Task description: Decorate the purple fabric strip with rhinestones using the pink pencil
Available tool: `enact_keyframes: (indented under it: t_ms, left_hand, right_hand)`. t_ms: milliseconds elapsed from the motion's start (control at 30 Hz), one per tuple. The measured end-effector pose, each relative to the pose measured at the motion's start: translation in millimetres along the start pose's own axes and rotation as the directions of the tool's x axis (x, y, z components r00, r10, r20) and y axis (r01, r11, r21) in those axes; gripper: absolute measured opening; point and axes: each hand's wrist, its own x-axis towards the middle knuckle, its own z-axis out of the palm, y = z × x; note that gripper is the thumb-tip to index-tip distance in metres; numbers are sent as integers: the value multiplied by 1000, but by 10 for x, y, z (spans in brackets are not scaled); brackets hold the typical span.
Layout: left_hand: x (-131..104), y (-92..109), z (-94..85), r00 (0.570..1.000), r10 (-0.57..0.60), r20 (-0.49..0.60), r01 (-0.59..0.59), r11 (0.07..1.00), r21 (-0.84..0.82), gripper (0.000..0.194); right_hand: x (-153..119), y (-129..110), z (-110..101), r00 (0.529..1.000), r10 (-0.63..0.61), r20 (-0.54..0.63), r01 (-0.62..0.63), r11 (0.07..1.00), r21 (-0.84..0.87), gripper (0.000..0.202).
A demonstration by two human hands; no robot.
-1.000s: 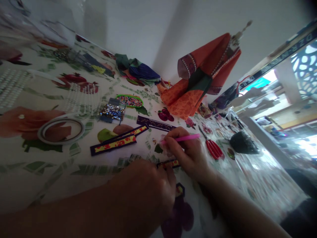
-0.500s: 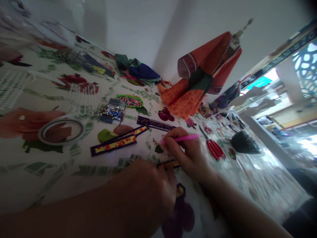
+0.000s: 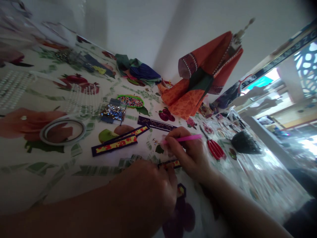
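My right hand (image 3: 190, 152) pinches a slim pink pen-like stick (image 3: 189, 137). Its tip points left, close to a few small shiny beads (image 3: 155, 141) on the tablecloth. My left hand (image 3: 151, 185) is closed over a narrow fabric strip (image 3: 169, 164) with a dark border and a yellow and red pattern; the fingertips are mostly hidden. Another piece of this patterned strip (image 3: 181, 191) shows below the hand. Two similar strips (image 3: 116, 145) lie crossed to the left. Beyond my right hand is a dark strip (image 3: 156, 124) edged with tiny white beads.
A green-rimmed dish of colourful beads (image 3: 130, 101), a pile of shiny blue beads (image 3: 112, 112), a roll of tape (image 3: 63, 132) and white bead strands (image 3: 84, 100) lie left. Red-handled scissors (image 3: 216, 149) and a dark bag (image 3: 245, 142) are right. An orange doll dress (image 3: 198, 82) stands behind.
Both hands keep nearly the same place and hold. The pink stick's rear end has shifted very slightly to the right, and the whole view has moved a little.
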Motion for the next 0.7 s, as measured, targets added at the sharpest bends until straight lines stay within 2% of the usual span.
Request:
enact_keyframes:
  t_ms: [100,267,500,700]
  left_hand:
    - [8,-15,-13,997,26,-71,-23,999,40,31]
    - [27,-45,-35,999,-2,-47,0,999,-38,19]
    - [22,-34,-25,998,24,-64,-23,1000,9,26]
    - [24,-40,-52,998,3,-63,-12,990,-141,18]
  right_hand:
    - [-26,-21,-4,1000,-15,-9,15,999,33,11]
    - [-63,-35,19,995,-92,46,91,996,26,5]
    - [-68,7,54,994,-103,47,103,995,19,3]
    - [-63,-19,50,994,-95,53,94,995,24,4]
